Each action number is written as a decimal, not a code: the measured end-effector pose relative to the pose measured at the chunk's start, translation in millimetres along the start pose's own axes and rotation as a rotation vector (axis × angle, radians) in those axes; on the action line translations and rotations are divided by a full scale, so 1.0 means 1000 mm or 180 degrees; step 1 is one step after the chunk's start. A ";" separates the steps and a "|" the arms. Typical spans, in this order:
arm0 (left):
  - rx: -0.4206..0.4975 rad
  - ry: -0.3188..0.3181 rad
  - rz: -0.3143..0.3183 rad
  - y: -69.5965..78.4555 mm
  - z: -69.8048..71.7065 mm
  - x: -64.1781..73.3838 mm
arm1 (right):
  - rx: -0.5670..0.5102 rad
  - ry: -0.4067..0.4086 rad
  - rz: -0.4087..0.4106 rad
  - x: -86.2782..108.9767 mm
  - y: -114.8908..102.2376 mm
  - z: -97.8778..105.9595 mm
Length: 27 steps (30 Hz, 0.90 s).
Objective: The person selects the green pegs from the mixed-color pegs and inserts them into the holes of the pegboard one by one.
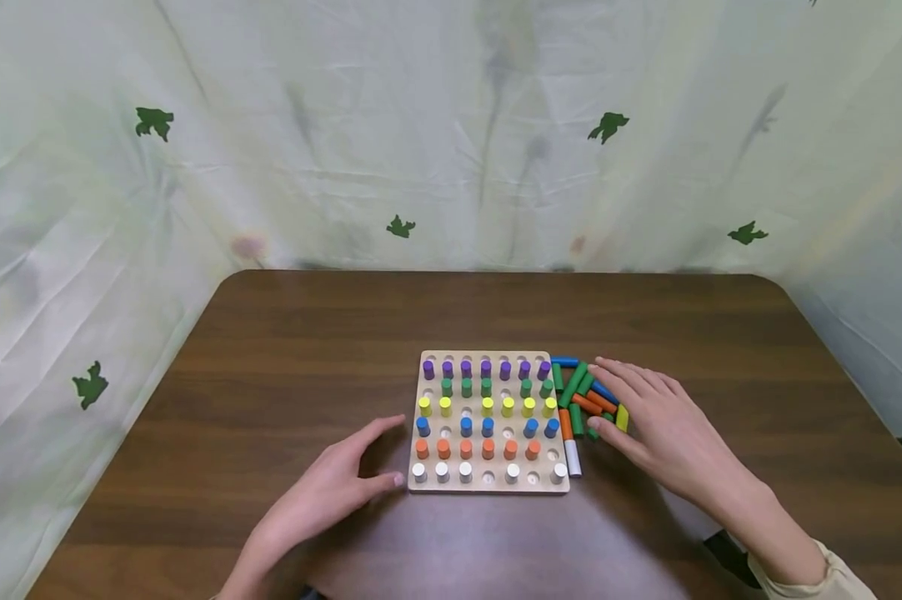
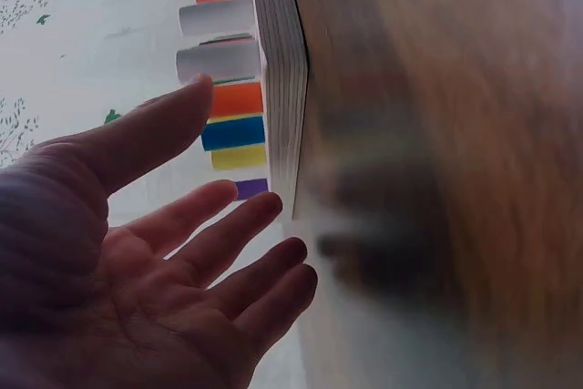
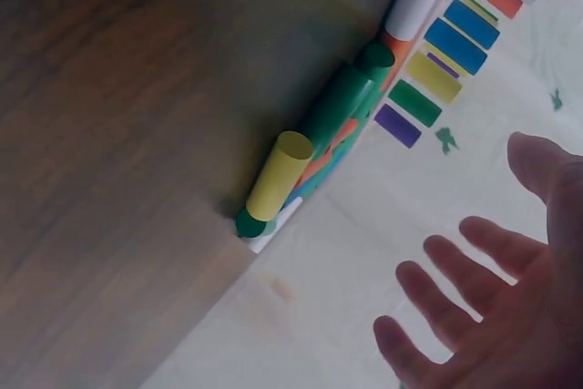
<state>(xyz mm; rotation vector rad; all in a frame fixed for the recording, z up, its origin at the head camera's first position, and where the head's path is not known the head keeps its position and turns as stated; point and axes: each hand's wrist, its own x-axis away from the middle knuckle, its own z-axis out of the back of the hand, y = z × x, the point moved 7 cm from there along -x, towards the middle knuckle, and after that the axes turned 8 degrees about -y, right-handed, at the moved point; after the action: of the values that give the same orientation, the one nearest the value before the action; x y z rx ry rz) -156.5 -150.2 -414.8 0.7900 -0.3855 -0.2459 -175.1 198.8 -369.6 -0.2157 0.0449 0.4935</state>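
Note:
A wooden pegboard lies on the table with rows of upright purple, green, yellow, blue, orange and white pegs. Several holes in it hold no peg. My left hand is beside its left edge, thumb and fingers spread, holding nothing; whether a fingertip touches the board I cannot tell. Loose pegs lie heaped against the board's right side, among them a green peg, a white peg and a yellow peg. Over the right part of this heap hovers my right hand, fingers extended and empty in the right wrist view.
The brown wooden table has rounded far corners. Behind it and along both sides hangs a pale curtain with green leaf-shaped patches. A dark object shows by the right wrist.

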 end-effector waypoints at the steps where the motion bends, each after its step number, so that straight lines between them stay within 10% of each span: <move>1: 0.0035 -0.0015 -0.0013 0.000 -0.001 -0.001 | -0.0029 0.0016 -0.0005 0.000 0.001 0.000; 27: 0.0058 -0.0163 0.0071 -0.004 -0.015 -0.007 | -0.1363 -0.0246 -0.0479 -0.014 0.067 -0.017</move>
<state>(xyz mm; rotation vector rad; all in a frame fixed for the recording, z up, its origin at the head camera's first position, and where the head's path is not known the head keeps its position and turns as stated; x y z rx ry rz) -156.9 -140.7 -428.7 0.7981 -0.4452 -0.2424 -219.1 245.6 -397.3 -0.6145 -0.1534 0.3563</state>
